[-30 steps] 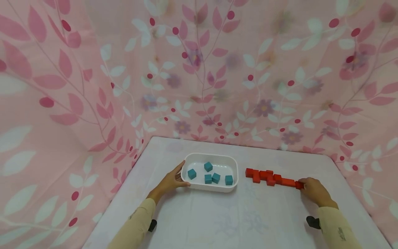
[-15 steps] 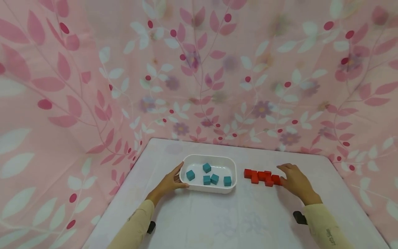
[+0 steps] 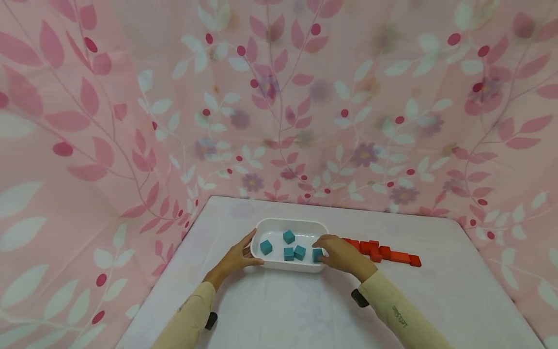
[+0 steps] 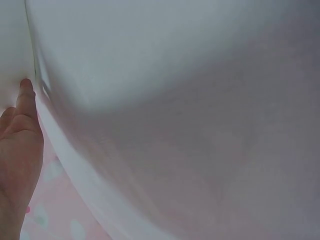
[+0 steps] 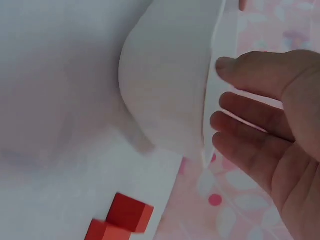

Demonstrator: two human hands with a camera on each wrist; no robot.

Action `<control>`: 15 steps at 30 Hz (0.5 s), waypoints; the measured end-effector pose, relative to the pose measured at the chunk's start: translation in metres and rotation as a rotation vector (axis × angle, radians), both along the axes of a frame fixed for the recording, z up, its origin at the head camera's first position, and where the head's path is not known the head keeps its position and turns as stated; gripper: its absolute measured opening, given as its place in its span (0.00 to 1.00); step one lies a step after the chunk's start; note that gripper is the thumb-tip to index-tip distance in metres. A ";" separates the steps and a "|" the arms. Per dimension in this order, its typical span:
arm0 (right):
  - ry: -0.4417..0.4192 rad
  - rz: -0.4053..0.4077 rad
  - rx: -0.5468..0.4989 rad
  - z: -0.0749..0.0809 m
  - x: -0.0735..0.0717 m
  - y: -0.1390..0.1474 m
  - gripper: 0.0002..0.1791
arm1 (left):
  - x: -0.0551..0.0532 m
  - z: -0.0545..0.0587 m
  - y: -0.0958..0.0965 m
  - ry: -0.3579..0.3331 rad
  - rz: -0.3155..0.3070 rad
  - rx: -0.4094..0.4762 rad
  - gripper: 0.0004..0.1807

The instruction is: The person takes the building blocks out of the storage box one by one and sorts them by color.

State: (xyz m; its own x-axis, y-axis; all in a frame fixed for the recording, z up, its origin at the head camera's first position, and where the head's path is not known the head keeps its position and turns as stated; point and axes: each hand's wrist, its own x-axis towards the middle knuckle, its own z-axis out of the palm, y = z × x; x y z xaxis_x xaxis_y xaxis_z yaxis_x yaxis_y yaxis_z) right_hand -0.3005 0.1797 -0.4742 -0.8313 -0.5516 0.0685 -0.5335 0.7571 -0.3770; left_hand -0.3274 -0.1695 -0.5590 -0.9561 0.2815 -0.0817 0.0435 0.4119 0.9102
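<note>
A shallow white tray (image 3: 279, 265) with rounded corners stands on the table and holds several teal cubes (image 3: 289, 237). My left hand (image 3: 235, 255) holds its left end, fingers at the back corner and thumb at the front. In the left wrist view, that hand (image 4: 22, 140) shows only at the left edge. Over the right end of the tray, my right hand (image 3: 344, 254) reaches down at one teal cube (image 3: 317, 255), overlapping it in the head view. The right wrist view has this hand's thumb and fingers (image 5: 245, 145) spread apart at the rim, with no cube visible between them.
A row of red blocks (image 3: 398, 257), joined end to end and side by side, lies on the table right of the tray. White cloth covers the table (image 3: 279, 310). Pink floral fabric (image 3: 279, 97) rises behind and along the sides.
My right hand has left the far end of the red row, passed leftward over the blocks, and come to the tray's right end. The left hand stays at the tray.
</note>
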 end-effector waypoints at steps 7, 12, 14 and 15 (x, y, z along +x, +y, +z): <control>-0.114 -0.003 0.001 -0.009 -0.016 -0.017 0.22 | 0.000 -0.002 -0.001 -0.006 0.001 0.008 0.61; -0.128 -0.009 0.074 -0.013 -0.025 -0.025 0.21 | -0.001 -0.004 -0.001 0.010 0.000 0.013 0.61; -0.129 -0.014 0.118 -0.014 -0.027 -0.028 0.20 | -0.001 -0.005 -0.001 0.017 -0.003 0.016 0.61; -0.131 -0.019 0.135 -0.015 -0.029 -0.029 0.21 | -0.001 -0.006 -0.001 0.018 -0.004 0.019 0.61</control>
